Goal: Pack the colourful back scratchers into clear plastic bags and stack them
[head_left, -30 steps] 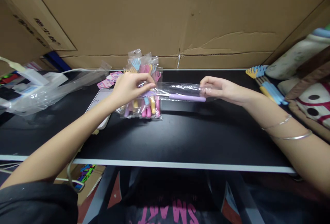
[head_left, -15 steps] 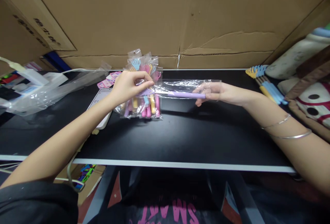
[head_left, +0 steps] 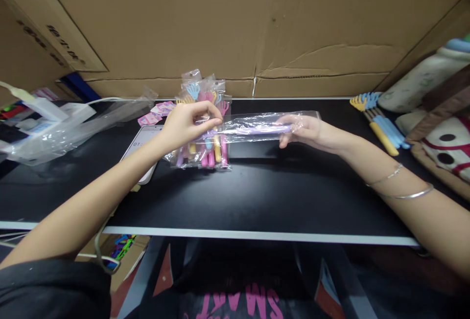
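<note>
A clear plastic sleeve [head_left: 257,125] with a purple-handled stick [head_left: 253,130] inside is stretched level above the black table [head_left: 257,192]. My left hand [head_left: 187,123] pinches the sleeve's left end, fingers closed. My right hand [head_left: 306,130] grips its right end, fingers curled around the plastic. Just under my left hand lies a pile of bagged sticks [head_left: 203,128] in pink, yellow, blue and purple, with small hand-shaped tips.
A phone [head_left: 143,150] lies left of the pile, with pink cards [head_left: 156,113] behind it. Loose clear bags [head_left: 73,128] and white boxes sit at far left. Unbagged blue and yellow sticks [head_left: 378,121] lie at right beside plush items [head_left: 436,108]. Cardboard walls the back.
My right hand has slid along the sleeve's right end and closed around it, lifting the sleeve a little. The left hand keeps its pinch in the same place.
</note>
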`<act>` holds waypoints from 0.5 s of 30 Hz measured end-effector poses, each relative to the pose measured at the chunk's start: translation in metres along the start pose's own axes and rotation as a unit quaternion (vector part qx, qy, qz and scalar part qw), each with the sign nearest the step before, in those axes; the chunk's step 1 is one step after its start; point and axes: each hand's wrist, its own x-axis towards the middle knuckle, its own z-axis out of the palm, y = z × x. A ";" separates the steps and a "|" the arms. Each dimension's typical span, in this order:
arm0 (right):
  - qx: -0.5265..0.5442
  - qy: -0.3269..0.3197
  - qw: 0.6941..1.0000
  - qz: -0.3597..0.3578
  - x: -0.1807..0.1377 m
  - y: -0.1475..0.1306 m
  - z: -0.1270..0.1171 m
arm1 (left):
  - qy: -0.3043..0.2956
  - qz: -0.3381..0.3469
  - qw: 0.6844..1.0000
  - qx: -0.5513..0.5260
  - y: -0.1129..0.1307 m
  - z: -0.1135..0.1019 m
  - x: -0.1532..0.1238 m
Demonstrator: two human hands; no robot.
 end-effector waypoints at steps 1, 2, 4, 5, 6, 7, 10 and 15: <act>0.007 -0.011 1.000 0.000 0.000 0.000 0.000 | 0.000 0.000 1.000 -0.006 0.001 0.000 0.000; 0.011 -0.026 1.000 0.003 0.000 0.000 0.000 | 0.000 -0.001 1.000 -0.010 0.001 0.000 0.000; 0.009 -0.053 0.998 0.012 0.000 0.000 0.001 | -0.003 -0.004 1.000 -0.013 0.001 0.000 0.000; 0.006 -0.060 0.998 0.017 0.000 0.000 0.001 | -0.004 -0.004 1.000 -0.011 0.000 0.000 0.000; 0.001 -0.062 0.998 0.020 0.000 0.000 0.002 | -0.005 -0.004 1.000 -0.007 0.000 0.000 0.000; -0.005 -0.058 0.998 0.023 0.000 0.000 0.003 | -0.007 -0.003 1.000 -0.002 -0.001 0.000 0.000; -0.038 -0.025 0.999 0.016 0.001 0.001 0.006 | -0.014 -0.002 1.000 0.015 -0.001 0.000 -0.001; -0.097 0.002 0.995 -0.020 0.004 -0.001 0.010 | -0.022 -0.011 0.998 0.054 0.001 0.000 -0.002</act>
